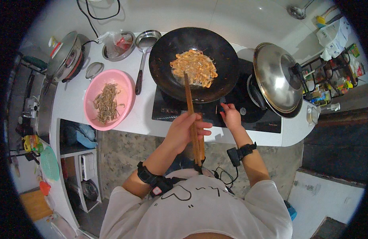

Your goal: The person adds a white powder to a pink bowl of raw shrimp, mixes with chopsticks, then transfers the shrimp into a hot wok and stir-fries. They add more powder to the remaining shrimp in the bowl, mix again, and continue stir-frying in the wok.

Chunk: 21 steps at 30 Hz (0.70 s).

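My left hand [187,130] holds a pair of long wooden chopsticks [189,98], their tips at the near edge of the frying food. Under that hand runs the wok's wooden handle [202,146], partly hidden. A black wok [163,71] stands on the black cooktop [172,112]; small orange shrimp [196,67] fry in bubbling oil at its middle. At the cooktop's front, the fingers of my right hand [231,116] close around a dark control knob [222,108], mostly covered. A pink plastic basin [129,101] to the left contains greyish raw shrimp [107,103].
A second pan with a domed metal lid [273,74] sits on the right burner. Between basin and wok lies a slotted metal skimmer [141,62]. Behind are a small strainer [94,70] and a metal bowl [128,53] with a plastic bag. An electric pan [64,59] occupies the left corner.
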### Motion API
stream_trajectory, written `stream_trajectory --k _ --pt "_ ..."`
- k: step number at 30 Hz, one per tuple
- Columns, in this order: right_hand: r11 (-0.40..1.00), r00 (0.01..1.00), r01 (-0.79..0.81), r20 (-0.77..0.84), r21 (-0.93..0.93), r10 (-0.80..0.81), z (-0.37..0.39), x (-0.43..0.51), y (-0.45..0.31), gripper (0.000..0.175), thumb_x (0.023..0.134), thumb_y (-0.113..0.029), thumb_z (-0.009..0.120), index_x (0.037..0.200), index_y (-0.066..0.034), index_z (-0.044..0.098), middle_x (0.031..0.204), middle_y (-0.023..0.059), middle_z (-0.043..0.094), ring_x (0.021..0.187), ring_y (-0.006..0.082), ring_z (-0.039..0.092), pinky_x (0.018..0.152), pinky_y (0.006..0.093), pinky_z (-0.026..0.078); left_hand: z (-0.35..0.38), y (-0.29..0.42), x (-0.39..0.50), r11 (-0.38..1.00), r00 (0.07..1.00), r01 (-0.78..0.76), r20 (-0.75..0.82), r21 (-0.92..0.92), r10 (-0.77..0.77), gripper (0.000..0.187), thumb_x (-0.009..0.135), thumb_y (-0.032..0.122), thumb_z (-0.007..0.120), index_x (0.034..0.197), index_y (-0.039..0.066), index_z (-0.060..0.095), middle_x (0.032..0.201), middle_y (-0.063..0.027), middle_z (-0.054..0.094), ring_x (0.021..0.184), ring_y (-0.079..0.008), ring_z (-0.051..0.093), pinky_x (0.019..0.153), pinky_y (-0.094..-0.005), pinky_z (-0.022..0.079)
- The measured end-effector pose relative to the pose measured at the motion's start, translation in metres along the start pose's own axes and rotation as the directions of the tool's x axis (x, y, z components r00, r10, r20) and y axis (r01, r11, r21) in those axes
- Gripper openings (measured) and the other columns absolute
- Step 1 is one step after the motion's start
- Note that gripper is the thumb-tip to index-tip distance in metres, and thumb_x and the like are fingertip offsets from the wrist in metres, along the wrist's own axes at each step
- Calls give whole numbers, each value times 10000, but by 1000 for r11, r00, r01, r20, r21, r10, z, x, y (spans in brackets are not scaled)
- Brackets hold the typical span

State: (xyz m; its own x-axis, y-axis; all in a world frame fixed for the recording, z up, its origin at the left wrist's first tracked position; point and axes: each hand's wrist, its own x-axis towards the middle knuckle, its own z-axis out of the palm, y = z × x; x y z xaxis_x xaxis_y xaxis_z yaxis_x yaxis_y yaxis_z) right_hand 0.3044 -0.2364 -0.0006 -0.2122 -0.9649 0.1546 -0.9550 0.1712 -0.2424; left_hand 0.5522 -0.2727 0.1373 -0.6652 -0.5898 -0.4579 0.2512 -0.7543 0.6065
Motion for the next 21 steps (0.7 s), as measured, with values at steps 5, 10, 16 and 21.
stream_trajectory --k 5,10,16,21 --pt "943 991 63 -133 327 -20 -85 -27 -49 501 684 -98 698 1155 -90 526 930 113 527 728 250 570 623 335 476 0 -2 14 980 996 -46 64 -191 60 199 930 254 418 990 65 442 1009 -209 610 901 -284 617 735 -314 474" --pt "760 930 367 -210 535 -301 -148 -34 -109 449 660 -63 712 1082 -58 558 904 110 494 749 215 520 620 270 439 10 -13 35 943 983 -85 128 -322 132 192 925 218 430 988 55 509 1120 -198 569 1018 -280 568 828 -355 466" --pt "776 887 428 -380 464 -262 -143 -1 -127 109 682 11 656 775 -28 615 782 104 492 699 244 535 603 313 460 19 -13 45 956 979 36 200 -293 25 256 936 215 388 1084 36 496 1103 -95 564 1021 -191 555 883 -345 440" --pt "582 965 46 -187 812 184 -153 36 -79 93 857 -81 538 875 -5 588 830 79 594 741 172 608 608 270 488 -32 -4 22 972 995 -79 -34 222 88 333 880 358 502 1104 112 504 1037 -48 577 982 -172 543 845 -362 414"
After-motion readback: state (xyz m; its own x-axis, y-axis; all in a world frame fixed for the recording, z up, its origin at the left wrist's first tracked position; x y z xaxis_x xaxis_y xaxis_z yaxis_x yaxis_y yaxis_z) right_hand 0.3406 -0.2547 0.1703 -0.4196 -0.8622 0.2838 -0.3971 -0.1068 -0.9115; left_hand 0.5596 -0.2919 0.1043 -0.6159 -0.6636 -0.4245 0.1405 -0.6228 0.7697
